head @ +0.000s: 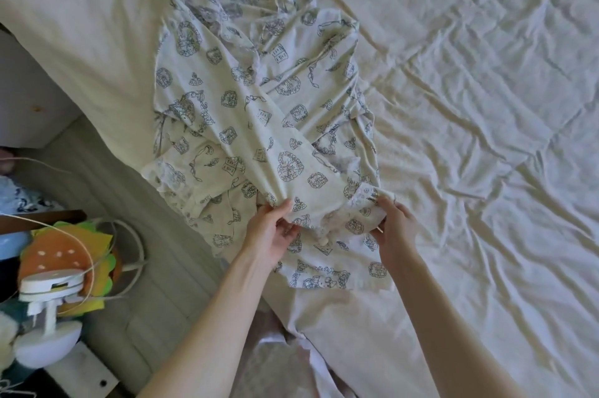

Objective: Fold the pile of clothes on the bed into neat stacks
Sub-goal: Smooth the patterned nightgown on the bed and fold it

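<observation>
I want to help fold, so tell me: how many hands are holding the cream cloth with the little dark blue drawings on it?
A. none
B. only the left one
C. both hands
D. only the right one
C: the left hand and the right hand each pinch the near edge of the cream printed garment with dark blue line drawings, which lies crumpled on the pale wrinkled bedsheet.

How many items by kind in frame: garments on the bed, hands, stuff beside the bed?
Printed garments: 1, a cream printed garment, crumpled, may be more than one piece
Hands: 2, left hand and right hand, both gripping its near edge
Bed sheet: 1, cream sheet
Bedside items: 2, white lamp, burger-shaped cushion
Total: 6
</observation>
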The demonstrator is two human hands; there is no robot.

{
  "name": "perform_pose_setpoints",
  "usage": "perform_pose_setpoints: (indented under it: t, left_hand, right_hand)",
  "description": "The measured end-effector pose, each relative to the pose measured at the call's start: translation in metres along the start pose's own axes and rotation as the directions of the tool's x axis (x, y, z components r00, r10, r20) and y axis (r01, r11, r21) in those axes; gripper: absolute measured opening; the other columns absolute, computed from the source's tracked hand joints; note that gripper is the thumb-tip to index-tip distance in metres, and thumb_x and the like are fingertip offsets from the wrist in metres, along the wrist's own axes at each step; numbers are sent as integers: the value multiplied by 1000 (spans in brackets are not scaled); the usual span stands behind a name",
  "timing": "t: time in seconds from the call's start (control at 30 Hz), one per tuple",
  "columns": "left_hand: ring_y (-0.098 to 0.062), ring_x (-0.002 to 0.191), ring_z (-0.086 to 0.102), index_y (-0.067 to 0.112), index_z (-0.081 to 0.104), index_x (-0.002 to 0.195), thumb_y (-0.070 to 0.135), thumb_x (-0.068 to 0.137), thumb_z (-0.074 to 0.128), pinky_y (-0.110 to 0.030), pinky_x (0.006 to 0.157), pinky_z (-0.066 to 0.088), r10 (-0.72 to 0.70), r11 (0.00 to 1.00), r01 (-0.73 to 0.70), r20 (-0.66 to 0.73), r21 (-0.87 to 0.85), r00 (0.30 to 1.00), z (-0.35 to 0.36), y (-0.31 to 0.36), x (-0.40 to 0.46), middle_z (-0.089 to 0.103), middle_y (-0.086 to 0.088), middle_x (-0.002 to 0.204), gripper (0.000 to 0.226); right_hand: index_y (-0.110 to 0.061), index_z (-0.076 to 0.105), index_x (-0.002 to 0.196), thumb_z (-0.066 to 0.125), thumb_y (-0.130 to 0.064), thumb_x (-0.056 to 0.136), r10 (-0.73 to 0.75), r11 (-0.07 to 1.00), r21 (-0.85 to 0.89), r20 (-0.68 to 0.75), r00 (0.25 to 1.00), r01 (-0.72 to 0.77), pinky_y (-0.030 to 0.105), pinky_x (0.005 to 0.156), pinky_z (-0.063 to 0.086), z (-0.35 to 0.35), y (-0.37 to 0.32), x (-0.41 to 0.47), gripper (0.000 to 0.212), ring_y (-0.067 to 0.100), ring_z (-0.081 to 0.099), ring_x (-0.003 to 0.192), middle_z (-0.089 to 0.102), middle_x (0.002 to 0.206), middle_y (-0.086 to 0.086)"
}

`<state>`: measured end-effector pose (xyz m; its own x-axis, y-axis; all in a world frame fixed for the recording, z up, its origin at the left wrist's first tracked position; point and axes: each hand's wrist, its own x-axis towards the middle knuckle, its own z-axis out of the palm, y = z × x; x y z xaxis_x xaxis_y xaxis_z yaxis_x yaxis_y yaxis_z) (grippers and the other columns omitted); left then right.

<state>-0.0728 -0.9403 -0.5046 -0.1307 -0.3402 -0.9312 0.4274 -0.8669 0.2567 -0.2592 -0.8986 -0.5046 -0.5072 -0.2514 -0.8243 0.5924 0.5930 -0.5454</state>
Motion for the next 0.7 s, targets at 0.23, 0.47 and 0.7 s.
perform_pose_setpoints:
  t: [0.23, 0.47, 0.7]
  left_hand:
    - [-16, 58, 60, 4, 50, 84, 19, 83, 65, -26, 53, 53, 206, 969, -214, 74, 126, 976, -1, -5, -4, 60, -4, 65, 21]
    - [-8, 65, 54, 11, 61, 78, 11, 87, 64, -14, 53, 41, 114, 795, -113, 37, 596, 993, 5, -33, 7, 60, 2, 72, 10]
    - [-11, 67, 62, 16, 60, 87, 9, 90, 57, -23, 62, 50, 298, 777, -224, -30, 589, 954, -26, -30, -8, 65, -5, 79, 8]
  right_hand:
    - [-20, 48, 88, 46, -33, 98, -219, 962, -165, 22, 976, 219, 35, 63, 52, -10, 6, -4, 16, 17, 61, 72, 61, 87, 5]
    - [-4, 56, 88, 60, -13, 91, 126, 978, -182, 124, 984, -102, 29, 61, 56, -8, 25, -7, 11, 17, 62, 59, 62, 74, 10]
    - [-4, 63, 98, 56, -18, 92, -122, 880, -471, -107, 987, 58, 33, 66, 51, -31, 39, 1, 16, 20, 63, 72, 67, 80, 7]
